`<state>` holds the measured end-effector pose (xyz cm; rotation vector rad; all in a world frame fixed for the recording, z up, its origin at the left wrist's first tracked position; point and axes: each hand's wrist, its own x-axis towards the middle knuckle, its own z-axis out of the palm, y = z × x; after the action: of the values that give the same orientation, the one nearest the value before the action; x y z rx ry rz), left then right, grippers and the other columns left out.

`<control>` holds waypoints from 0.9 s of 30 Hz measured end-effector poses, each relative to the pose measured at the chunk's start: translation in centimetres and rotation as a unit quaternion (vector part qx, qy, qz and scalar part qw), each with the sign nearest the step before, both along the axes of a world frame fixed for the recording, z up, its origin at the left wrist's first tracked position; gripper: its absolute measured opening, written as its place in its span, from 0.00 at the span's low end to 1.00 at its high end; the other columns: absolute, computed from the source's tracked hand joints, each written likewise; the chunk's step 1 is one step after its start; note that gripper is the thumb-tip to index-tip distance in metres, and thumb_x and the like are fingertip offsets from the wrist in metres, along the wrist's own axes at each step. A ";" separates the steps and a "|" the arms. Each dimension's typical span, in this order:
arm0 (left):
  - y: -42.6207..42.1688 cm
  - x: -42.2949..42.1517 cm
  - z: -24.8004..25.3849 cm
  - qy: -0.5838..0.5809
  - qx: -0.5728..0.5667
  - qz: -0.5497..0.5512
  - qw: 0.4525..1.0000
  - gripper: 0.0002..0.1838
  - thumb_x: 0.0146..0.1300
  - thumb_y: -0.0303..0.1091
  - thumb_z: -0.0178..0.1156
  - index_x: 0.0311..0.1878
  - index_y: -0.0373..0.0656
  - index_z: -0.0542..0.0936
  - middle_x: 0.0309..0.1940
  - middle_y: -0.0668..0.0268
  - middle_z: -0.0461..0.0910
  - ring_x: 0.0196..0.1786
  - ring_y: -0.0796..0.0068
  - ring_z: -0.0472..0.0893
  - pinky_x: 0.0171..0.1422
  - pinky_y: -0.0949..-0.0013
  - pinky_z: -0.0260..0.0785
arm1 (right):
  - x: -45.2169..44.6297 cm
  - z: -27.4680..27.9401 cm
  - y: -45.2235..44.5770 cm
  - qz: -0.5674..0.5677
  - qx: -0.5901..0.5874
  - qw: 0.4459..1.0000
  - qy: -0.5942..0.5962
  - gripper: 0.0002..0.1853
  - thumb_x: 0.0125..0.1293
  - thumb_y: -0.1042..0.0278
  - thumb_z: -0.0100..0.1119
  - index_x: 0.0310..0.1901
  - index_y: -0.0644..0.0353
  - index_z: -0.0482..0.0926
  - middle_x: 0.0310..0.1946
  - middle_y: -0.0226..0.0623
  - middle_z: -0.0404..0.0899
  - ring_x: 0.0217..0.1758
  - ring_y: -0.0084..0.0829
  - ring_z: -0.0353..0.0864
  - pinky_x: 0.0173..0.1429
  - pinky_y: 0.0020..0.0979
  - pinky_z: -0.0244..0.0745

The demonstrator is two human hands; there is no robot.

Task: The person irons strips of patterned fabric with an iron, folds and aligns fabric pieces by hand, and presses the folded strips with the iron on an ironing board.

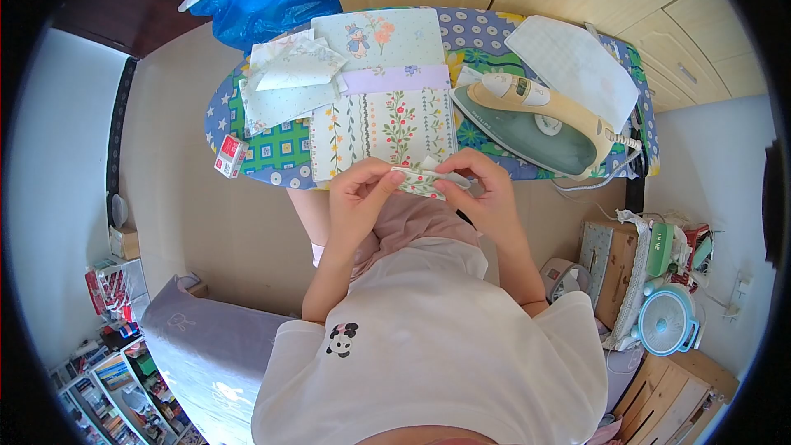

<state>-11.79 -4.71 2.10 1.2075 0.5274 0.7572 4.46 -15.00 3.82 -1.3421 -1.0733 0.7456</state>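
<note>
Between my two hands, at the front edge of the ironing board, is a small folded floral fabric piece (418,182). My left hand (360,194) pinches its left end between thumb and fingers. The right end is pinched in my right hand (479,192). Just beyond my hands lies a flat floral fabric (401,128) with red flowers and green vines, below a pale panel (379,43) with a printed rabbit. To the right, a green and cream iron (527,128) rests on the board.
The patterned ironing board (276,148) also bears light fabric pieces (297,74) at left, a small red and white box (231,156) at its left edge and a white cloth (577,70) behind the iron. The iron's cord (589,187) hangs over the front right edge.
</note>
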 end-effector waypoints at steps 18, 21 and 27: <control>-0.1 0.1 0.4 0.012 -0.007 -0.015 1.000 0.11 0.65 0.21 0.54 0.50 0.34 0.75 0.44 0.61 0.79 0.46 0.77 0.79 0.49 0.76 0.72 | 0.0 0.0 0.0 -0.004 -0.009 1.000 -0.008 0.11 0.54 0.78 0.65 0.40 0.63 0.78 0.35 0.33 0.76 0.37 0.23 0.74 0.40 0.22 0.68; 0.0 0.2 0.3 0.010 -0.008 -0.002 1.000 0.11 0.65 0.22 0.53 0.50 0.34 0.74 0.42 0.61 0.79 0.43 0.78 0.79 0.44 0.77 0.74 | 0.1 0.1 -0.1 0.007 -0.014 1.000 -0.024 0.13 0.54 0.78 0.65 0.42 0.63 0.78 0.37 0.34 0.77 0.39 0.25 0.75 0.43 0.24 0.68; 0.0 0.2 0.1 0.007 -0.029 -0.018 0.999 0.08 0.65 0.22 0.53 0.47 0.33 0.72 0.40 0.61 0.78 0.40 0.77 0.81 0.39 0.77 0.76 | 0.0 0.2 0.0 0.033 -0.013 0.999 -0.036 0.18 0.54 0.77 0.65 0.48 0.62 0.78 0.41 0.37 0.78 0.45 0.28 0.76 0.49 0.26 0.69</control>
<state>-11.61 -4.68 2.21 1.1654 0.5340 0.6987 4.44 -15.01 4.02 -1.3707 -1.1737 0.7668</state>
